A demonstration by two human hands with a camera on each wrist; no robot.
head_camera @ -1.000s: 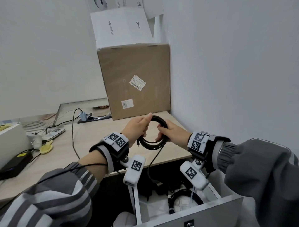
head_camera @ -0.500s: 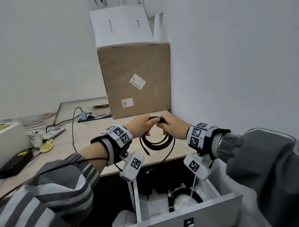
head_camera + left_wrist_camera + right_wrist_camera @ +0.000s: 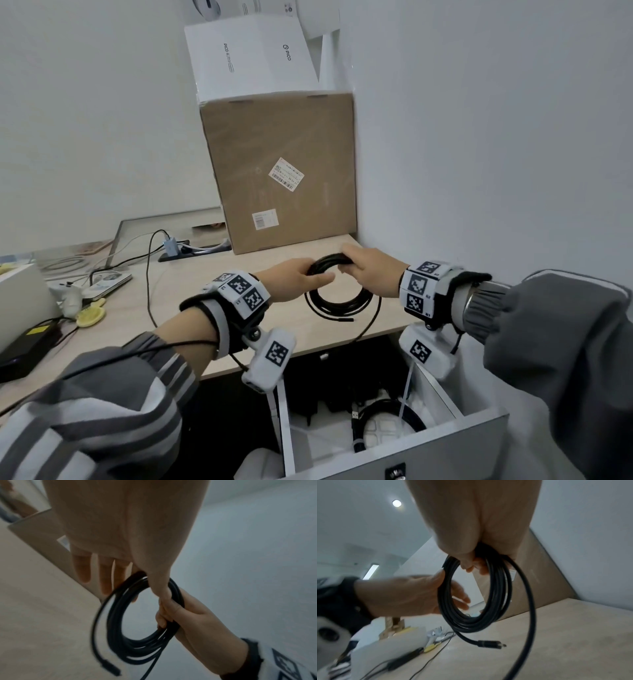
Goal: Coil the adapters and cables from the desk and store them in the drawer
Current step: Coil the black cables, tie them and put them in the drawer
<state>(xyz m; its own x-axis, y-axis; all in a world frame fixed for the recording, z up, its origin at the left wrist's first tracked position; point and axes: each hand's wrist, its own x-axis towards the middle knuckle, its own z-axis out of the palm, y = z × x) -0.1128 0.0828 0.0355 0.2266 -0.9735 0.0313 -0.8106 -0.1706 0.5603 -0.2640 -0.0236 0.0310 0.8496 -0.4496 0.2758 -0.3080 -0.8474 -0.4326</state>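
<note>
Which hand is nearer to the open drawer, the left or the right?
Right. The right hand is above the drawer, gripping the top of the black cable coil. The left hand is farther to the left, over the desk.

- Head view looks forward and down over the desk (image 3: 191, 308), drawer (image 3: 445, 442) at 6 o'clock.
- Each wrist view looks along its palm, very close.
- All three share the black cable coil (image 3: 337, 301) (image 3: 137, 639) (image 3: 471, 620).

desk (image 3: 191, 308) — light wood | on it: cardboard box (image 3: 281, 171), black adapter (image 3: 24, 346), thin cable (image 3: 149, 274)
</note>
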